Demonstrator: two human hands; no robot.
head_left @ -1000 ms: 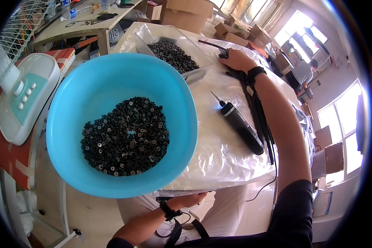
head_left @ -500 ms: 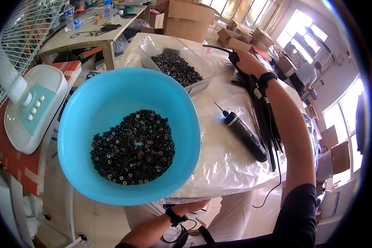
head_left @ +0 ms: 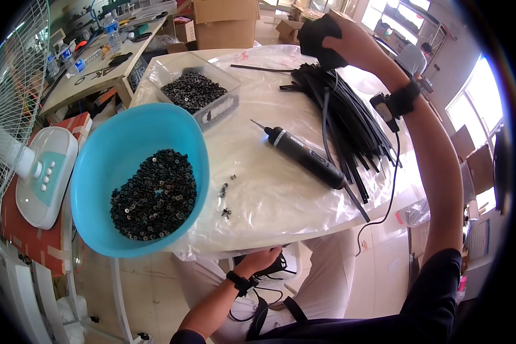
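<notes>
Right hand [head_left: 355,49] wraps a black piece [head_left: 321,41] over the bench's [head_left: 219,55] far edge, right of middle; can't tell what the piece is. Left hand [head_left: 261,260] sits below the near edge, over the lap; finger closure unclear. Black strips [head_left: 347,117] lie bunched along the bench's right side. Driver [head_left: 307,159] lies just left of them, tip toward the bin [head_left: 221,112] at the far left corner. Blue tub [head_left: 140,125] at the near left corner, holding dark screws [head_left: 155,200]. Few loose screws [head_left: 226,212] between tub and near edge's middle.
</notes>
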